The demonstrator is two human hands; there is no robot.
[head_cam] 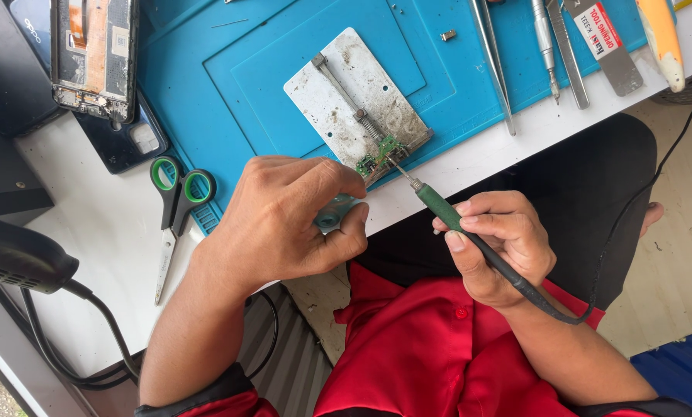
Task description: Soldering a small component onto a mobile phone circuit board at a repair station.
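My right hand [500, 243] grips a soldering iron with a green handle [439, 208] and a black cord; its thin tip touches a small green circuit board [378, 154]. The board is clamped at the near edge of a worn grey metal holder plate [346, 85] on a blue work mat [238, 69]. My left hand [288, 220] is curled beside the board, pinching a small pale blue-green object [332, 216] between thumb and fingers; what that object is cannot be told.
Green-handled scissors [178, 201] lie left of my left hand on the white table [106, 255]. An opened phone [93, 54] lies at top left. Tweezers [494, 66], a screwdriver [545, 46] and a flat metal opening tool [612, 46] rest at top right. A black cabled device [18, 259] sits left.
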